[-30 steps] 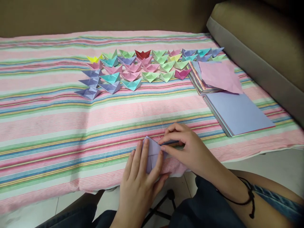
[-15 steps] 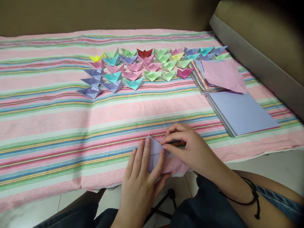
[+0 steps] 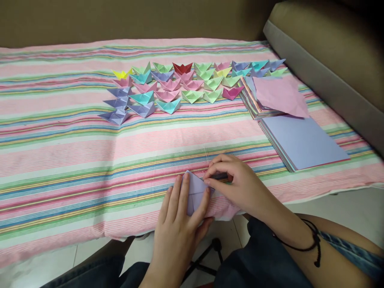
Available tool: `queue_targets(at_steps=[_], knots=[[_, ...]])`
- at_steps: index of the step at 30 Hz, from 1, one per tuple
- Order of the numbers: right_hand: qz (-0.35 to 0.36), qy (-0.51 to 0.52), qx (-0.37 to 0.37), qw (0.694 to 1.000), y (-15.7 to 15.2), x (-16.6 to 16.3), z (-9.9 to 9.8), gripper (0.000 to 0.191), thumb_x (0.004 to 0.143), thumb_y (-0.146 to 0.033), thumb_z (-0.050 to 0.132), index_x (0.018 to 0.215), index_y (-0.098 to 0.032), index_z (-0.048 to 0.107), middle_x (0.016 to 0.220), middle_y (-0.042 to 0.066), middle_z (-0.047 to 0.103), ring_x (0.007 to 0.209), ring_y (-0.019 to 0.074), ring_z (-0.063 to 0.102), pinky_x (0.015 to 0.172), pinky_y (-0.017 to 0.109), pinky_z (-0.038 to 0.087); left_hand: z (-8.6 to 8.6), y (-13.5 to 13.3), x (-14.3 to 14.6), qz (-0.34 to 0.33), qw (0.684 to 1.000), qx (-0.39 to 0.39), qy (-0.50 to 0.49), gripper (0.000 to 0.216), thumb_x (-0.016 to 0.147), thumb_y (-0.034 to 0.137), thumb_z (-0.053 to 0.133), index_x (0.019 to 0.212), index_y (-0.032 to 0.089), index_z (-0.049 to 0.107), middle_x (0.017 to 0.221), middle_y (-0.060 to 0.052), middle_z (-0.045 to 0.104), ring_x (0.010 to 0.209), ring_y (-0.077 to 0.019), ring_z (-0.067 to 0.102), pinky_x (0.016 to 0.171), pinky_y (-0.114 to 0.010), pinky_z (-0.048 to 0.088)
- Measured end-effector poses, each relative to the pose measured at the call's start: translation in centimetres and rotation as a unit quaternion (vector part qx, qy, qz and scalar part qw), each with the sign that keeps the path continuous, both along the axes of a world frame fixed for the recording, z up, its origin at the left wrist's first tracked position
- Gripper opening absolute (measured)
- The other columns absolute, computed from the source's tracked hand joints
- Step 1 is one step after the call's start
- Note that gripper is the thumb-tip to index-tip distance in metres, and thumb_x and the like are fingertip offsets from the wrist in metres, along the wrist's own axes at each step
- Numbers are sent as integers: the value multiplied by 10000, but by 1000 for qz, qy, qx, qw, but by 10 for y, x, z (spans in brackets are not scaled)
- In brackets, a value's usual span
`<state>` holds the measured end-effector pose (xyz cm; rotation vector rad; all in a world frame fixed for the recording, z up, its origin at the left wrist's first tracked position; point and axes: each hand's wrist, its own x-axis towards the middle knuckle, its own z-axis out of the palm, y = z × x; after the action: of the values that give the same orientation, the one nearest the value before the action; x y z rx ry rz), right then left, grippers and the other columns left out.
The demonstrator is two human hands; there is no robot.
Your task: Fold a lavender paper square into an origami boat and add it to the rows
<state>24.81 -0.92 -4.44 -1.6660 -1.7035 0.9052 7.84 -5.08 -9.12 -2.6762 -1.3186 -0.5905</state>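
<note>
A small piece of lilac origami paper (image 3: 197, 187), folded to a point at the top with crease lines across it, lies near the front edge of the striped cloth. My left hand (image 3: 180, 224) rests flat over its left and lower part, fingers stretched out and pressing it down, so that part is hidden. With thumb and forefinger pinched together, my right hand (image 3: 237, 180) holds the paper's upper right edge. A black cord bracelet (image 3: 313, 240) circles my right wrist.
Several rows of folded paper boats (image 3: 171, 85) in many colours stand farther back. To the right lie a stack of lilac-topped paper squares (image 3: 306, 140) and another stack under a crumpled pink sheet (image 3: 280, 95). A brown cushion (image 3: 327, 44) borders the right side.
My right fingertips have shifted very slightly along the paper's edge. My left hand stays pressed on the paper, and the view has moved a little.
</note>
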Motion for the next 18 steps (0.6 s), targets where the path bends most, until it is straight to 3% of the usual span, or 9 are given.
queue_targets(at_steps=[6, 18], knots=[[-16, -34, 8, 999, 3, -4, 0, 71, 712, -165, 704, 665, -217, 691, 791, 10, 610, 841, 180, 561, 770, 336, 432, 1, -1, 0, 3, 1000, -19, -2, 616, 740, 465, 655, 1303, 280, 485, 1406, -196, 420, 1294, -355, 392, 1010, -470, 361], [5, -50, -1, 999, 6, -3, -1, 120, 746, -207, 688, 625, -208, 686, 756, 9, 581, 828, 179, 535, 731, 322, 429, 2, -2, 0, 7, 1000, -19, 7, 645, 741, 466, 654, 1324, 280, 451, 1427, -204, 381, 1299, -352, 385, 1004, -463, 375]])
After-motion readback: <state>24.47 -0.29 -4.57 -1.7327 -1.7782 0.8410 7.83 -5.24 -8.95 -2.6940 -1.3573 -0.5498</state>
